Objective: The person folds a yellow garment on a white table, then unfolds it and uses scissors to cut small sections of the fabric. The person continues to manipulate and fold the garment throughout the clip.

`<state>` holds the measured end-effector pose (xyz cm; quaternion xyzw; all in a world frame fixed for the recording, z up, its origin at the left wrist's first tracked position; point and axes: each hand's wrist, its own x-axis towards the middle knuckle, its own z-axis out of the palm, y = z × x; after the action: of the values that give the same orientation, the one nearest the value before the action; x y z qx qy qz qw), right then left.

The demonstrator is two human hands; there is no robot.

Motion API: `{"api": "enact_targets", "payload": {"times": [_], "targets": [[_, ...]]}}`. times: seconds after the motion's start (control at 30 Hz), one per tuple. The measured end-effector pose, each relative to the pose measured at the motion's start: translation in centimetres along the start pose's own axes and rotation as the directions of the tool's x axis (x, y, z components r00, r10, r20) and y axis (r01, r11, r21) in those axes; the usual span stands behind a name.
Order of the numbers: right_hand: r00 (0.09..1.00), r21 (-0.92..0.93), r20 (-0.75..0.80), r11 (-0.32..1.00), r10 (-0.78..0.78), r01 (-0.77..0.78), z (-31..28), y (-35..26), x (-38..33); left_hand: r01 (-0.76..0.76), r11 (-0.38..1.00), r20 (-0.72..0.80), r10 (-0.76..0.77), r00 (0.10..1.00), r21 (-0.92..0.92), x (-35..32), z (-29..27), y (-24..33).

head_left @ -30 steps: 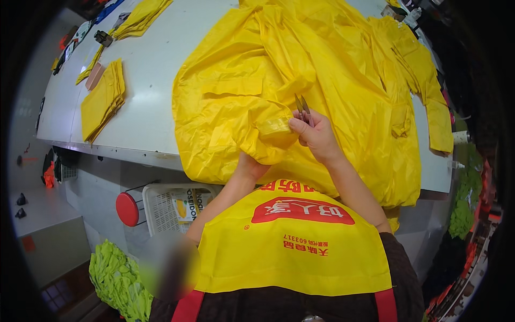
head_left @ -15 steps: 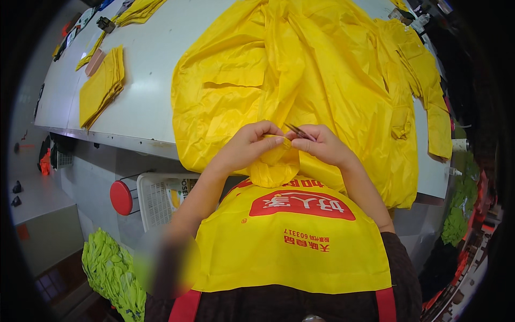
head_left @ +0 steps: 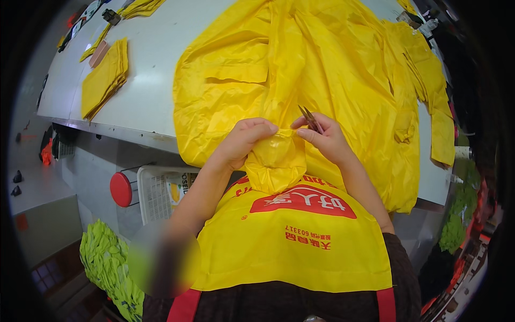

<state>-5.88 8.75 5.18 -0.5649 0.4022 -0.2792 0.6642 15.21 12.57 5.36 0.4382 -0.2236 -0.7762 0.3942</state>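
A large yellow raincoat [head_left: 332, 70], with a pocket flap showing on its left part, lies spread over the table and hangs over the near edge. My left hand [head_left: 242, 140] is closed on the rim of a gathered, cuff-like end [head_left: 276, 161] of it. That end puffs out below my fingers, against the yellow apron I wear. Thumb and forefinger of my right hand [head_left: 328, 140] pinch the same rim a little further right. Tucked in that hand are dark metal thread snips [head_left: 308, 117], their points sticking up and left above the fabric.
On the white table [head_left: 147, 80], folded yellow pieces [head_left: 105, 78] lie at the left beside a pinkish block [head_left: 98, 53]. Below the table edge are a red stool [head_left: 120, 189] and a white basket [head_left: 155, 196]. Bright green fabric [head_left: 107, 268] is heaped at lower left.
My hands have drawn apart along the rim, so more of the gathered end shows between them. The snips have turned to point more upward. The view has shifted slightly.
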Motion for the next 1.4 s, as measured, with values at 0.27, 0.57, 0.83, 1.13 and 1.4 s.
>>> {"api": "enact_targets", "payload": {"times": [0.27,0.57,0.83,1.13,1.4], "targets": [[0.85,-0.55,0.083,0.687,-0.521,0.475,1.5,-0.6,-0.5,-0.082,0.996,-0.054,0.08,0.995,-0.044,0.2,0.1,-0.8],[0.761,-0.673,0.146,0.5,-0.632,0.545,3.0,-2.6,-1.6,-0.145,0.987,-0.129,0.153,0.98,0.073,0.1,1.8,-1.3],[0.919,-0.291,0.306,0.894,-0.249,0.34,2.0,-3.0,-3.9,-0.111,0.984,-0.042,0.106,0.993,-0.141,0.1,1.3,-1.4],[0.867,-0.734,0.091,0.555,-0.491,0.391,-0.3,-1.4,-3.1,-0.041,0.993,-0.004,0.04,0.999,-0.113,-0.3,1.3,-0.7],[0.805,-0.77,0.22,0.408,-0.551,0.49,-0.8,-1.4,-2.2,-0.056,0.994,-0.085,0.048,0.995,-0.092,-0.1,1.6,-0.8]]}}
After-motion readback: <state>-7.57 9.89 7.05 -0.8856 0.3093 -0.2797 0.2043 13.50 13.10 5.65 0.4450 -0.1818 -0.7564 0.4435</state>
